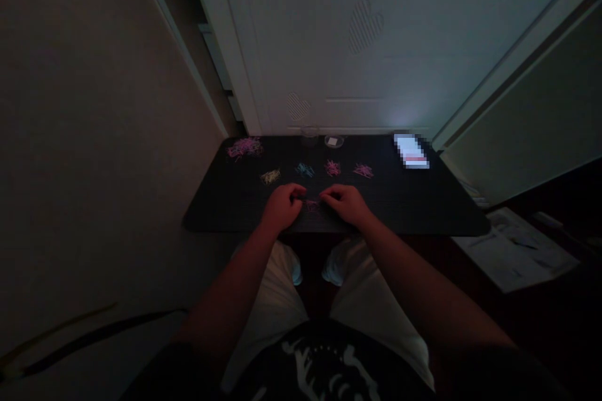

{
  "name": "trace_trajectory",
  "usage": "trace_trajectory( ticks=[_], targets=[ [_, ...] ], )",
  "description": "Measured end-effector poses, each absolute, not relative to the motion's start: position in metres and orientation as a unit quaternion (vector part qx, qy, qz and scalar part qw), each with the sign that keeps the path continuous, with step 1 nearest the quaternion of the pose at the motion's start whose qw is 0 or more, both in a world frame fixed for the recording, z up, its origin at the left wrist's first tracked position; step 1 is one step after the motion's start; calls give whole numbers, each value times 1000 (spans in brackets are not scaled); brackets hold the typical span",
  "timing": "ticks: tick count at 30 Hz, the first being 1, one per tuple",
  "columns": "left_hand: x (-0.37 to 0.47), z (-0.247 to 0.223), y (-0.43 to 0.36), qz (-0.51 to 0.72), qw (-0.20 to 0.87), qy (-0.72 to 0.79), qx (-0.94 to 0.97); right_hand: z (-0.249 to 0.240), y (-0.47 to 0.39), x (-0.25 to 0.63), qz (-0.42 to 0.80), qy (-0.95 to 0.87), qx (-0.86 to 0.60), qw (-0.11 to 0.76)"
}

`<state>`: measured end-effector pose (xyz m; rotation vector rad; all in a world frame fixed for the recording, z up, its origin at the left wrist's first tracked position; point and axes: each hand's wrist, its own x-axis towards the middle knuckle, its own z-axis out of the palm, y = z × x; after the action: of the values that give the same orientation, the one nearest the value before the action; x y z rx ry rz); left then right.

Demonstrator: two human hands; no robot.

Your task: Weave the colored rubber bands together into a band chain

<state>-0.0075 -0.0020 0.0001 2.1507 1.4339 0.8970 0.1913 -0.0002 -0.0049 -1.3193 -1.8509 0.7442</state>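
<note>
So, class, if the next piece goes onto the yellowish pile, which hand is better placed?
Probably the left hand: it is nearer to the yellowish pile, with no other pile between them. The right hand would likely have to reach across the left.

blue pile | yellowish pile left of it | pink pile just right of it | pinkish sticks in front of it | black tabletop under it | striped hearts beyond it

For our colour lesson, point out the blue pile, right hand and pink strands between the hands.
Blue pile (305, 170), head view: its middle.
Right hand (347, 203), head view: its back.
Pink strands (311, 204), head view: their middle.
</note>
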Motion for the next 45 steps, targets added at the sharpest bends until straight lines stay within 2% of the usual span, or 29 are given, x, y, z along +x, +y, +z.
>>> trace_trajectory(
  ticks=[7, 14, 28, 35, 45],
  targets=[
    [-4, 3, -5, 268, 164, 506, 804, -4, 0, 189, 320, -697, -526, 369],
    [-4, 1, -4, 270, 181, 498, 804, -10, 2, 192, 319, -690, -510, 403],
    [-6, 8, -4, 264, 212, 514, 788, -11, 0, 188, 288, -691, -538, 387],
    [6, 7, 19, 303, 263, 481, 779, -6, -1, 187, 273, -708, -523, 388],
    [16, 0, 22, 310, 276, 451, 790, -3, 6, 188, 345, -695, -503, 381]
  ],
)
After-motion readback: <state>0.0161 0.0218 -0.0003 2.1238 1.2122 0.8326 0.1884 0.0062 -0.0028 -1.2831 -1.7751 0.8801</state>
